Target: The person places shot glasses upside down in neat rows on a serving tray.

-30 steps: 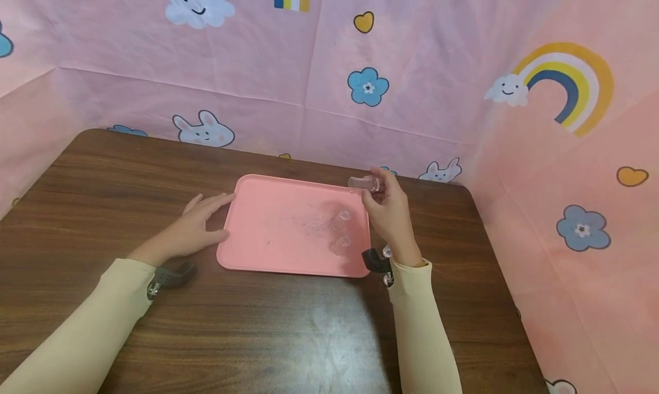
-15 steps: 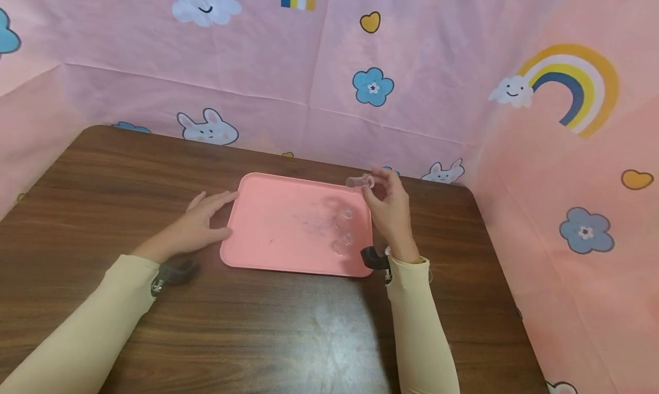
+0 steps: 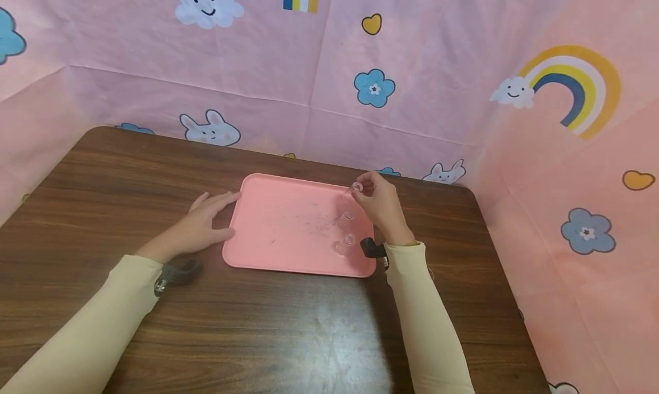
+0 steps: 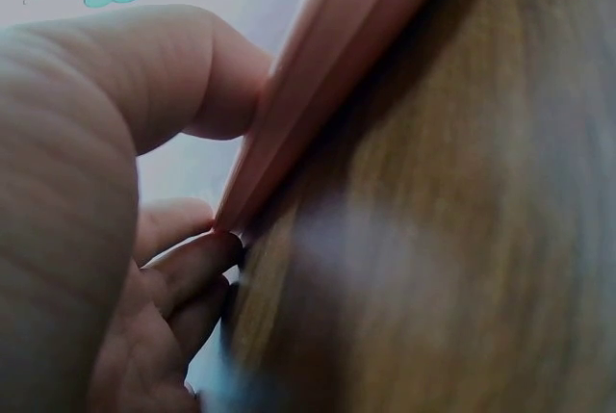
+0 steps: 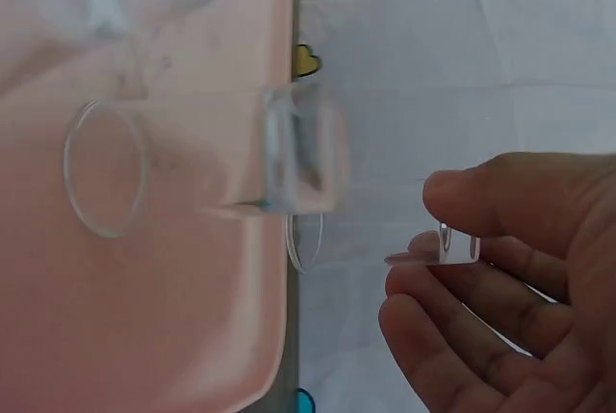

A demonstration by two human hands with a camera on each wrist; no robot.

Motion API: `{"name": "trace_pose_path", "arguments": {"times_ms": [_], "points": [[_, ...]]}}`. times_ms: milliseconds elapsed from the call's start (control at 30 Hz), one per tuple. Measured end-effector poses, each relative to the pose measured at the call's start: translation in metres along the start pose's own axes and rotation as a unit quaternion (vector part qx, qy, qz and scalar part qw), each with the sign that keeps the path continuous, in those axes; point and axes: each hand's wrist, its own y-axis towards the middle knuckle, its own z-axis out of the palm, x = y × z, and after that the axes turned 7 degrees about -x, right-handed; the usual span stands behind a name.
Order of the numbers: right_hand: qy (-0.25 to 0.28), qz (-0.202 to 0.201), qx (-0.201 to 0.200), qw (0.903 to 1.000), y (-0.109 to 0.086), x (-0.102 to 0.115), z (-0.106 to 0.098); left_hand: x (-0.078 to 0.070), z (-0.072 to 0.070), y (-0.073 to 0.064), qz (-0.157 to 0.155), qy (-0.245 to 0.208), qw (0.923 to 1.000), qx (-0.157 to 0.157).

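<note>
My right hand (image 3: pixel 383 208) pinches a small clear shot glass (image 3: pixel 357 186) by its thick base, at the far right corner of the pink tray (image 3: pixel 288 228). In the right wrist view the thumb and fingers meet round that glass (image 5: pixel 462 245), and its mouth end is hard to make out. Two more clear shot glasses, a middle one (image 3: pixel 348 217) and a near one (image 3: pixel 349 241), stand on the tray's right side, thick bases up. My left hand (image 3: pixel 198 225) rests against the tray's left edge, fingers spread; its thumb (image 4: pixel 226 86) touches the tray wall in the left wrist view.
Brown wooden table (image 3: pixel 257 337) surrounds the tray. A pink patterned cloth (image 3: pixel 268 74) hangs along the back and right edges of the table. Grey smudges (image 3: pixel 319 222) mark the tray's middle.
My right hand has moved slightly left and down with the shot glass, turning it from lying sideways to base up over the tray's corner. My left hand stays at the tray edge.
</note>
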Motion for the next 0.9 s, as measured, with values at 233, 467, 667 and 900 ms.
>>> {"name": "trace_pose_path", "arguments": {"times_ms": [233,467,667,900], "points": [[-0.019,0.004,0.022,0.9996,0.008,-0.005,0.009,0.002,0.002,0.001,0.015,-0.001,0.9999,-0.008],[-0.034,0.008,0.038,0.9987,0.010,-0.008,0.010,0.000,0.002,0.002,0.017,0.000,0.9998,-0.009],[-0.033,0.024,0.061,0.9973,0.011,-0.009,0.013,0.000,0.002,0.001,0.015,0.002,0.9998,-0.010],[-0.044,0.004,0.095,0.9945,0.010,-0.008,0.003,0.004,0.002,0.000,0.011,0.001,0.9999,-0.008]]}}
